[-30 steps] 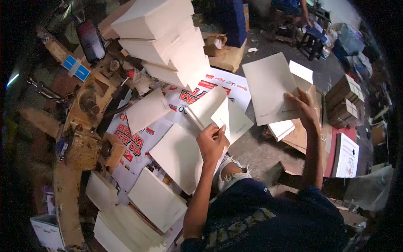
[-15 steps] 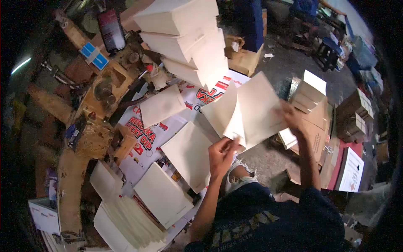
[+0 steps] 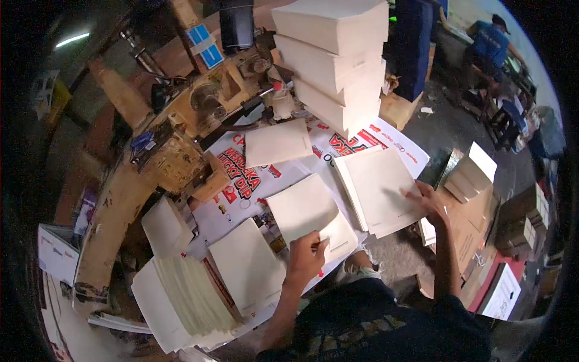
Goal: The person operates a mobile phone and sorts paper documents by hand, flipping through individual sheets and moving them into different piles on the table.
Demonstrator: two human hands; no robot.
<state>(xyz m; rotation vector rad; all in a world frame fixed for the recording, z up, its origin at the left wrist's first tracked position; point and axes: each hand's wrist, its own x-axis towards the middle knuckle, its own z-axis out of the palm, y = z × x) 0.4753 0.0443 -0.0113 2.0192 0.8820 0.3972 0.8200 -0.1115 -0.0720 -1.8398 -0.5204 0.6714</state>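
Observation:
My left hand (image 3: 306, 256) is at the lower corner of the middle paper stack (image 3: 304, 205), its fingers curled in a pinch at a cream sheet (image 3: 341, 238) whose corner looks slightly bent. My right hand (image 3: 427, 202) rests with fingers stretched on the right edge of another stack of sheets (image 3: 383, 187), whose left edges look uneven. Left of the middle stack lies a further pile of cream sheets (image 3: 248, 265). A thick fanned bundle of paper (image 3: 190, 295) is at the lower left. Small print shows near the sheets' lower edges.
Tall blocks of paper (image 3: 338, 66) tower at the back of the printed table cover (image 3: 241, 175). A single cream pile (image 3: 277, 143) sits before them. Wooden machine parts (image 3: 205, 102) stand left. Paper blocks (image 3: 473, 172) on cardboard are to the right. A person in blue (image 3: 488, 45) works far off.
The sheet held up between both hands now lies on the right stack. My left hand has moved from it to the middle stack's corner. The head view has shifted.

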